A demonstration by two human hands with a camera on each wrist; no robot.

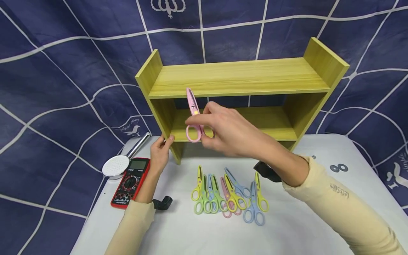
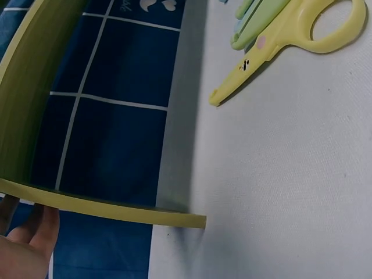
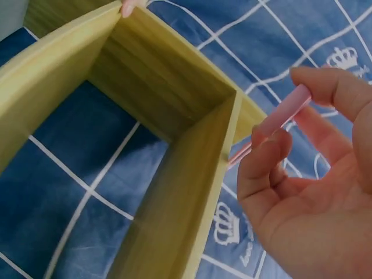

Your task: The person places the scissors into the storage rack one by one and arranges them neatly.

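Observation:
My right hand [image 1: 231,132] pinches a pair of pink scissors [image 1: 192,102] by the handle loops, blades pointing up. It holds them in front of the wooden shelf [image 1: 239,79], with the tip overlapping the upper board's front edge in the head view. In the right wrist view the pink handle [image 3: 283,115] sits between thumb and fingers. My left hand [image 1: 160,154] grips the shelf's left side panel low down, thumb at the front edge. The left wrist view shows its fingers [image 2: 43,232] against the panel's outer face. Several yellow, green, blue and pink scissors [image 1: 232,191] lie on the table before the shelf.
A red-framed multimeter [image 1: 130,182] and a shower head [image 1: 116,165] lie left of the shelf. Grey washers [image 1: 339,168] are on the white table [image 1: 287,226] at right. A blue checked cloth [image 1: 73,88] hangs behind.

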